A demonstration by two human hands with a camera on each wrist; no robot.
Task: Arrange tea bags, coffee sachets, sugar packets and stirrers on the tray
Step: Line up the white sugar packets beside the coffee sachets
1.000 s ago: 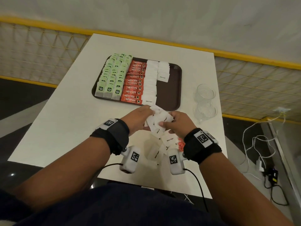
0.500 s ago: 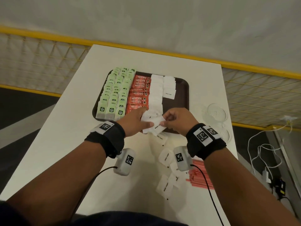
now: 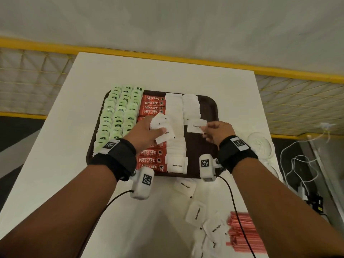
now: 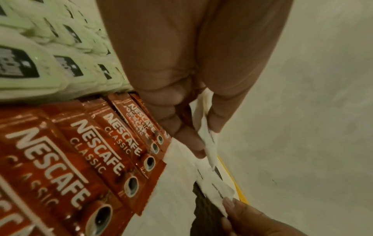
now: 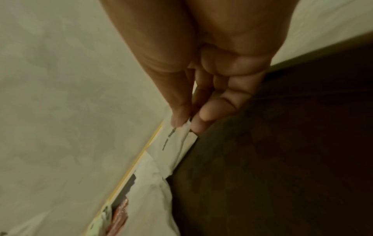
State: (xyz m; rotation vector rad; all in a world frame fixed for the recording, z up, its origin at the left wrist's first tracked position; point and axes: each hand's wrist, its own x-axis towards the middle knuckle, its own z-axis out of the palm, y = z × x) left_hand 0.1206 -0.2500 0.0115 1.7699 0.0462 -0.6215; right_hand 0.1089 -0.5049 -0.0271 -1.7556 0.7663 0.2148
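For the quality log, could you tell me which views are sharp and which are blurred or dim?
Head view: dim, wide-angle bending, "White Sugar" legible on the pinched sugar packet. Left wrist: coffee sachets readable, slightly soft. Right wrist: dark, blurred, tray nearly black.

The red foil coffee sachets [image 3: 152, 152] on the brown tray read "NESCAFE CLASSIC"; the white paper sugar packets [image 3: 176, 165] read "White Sugar".
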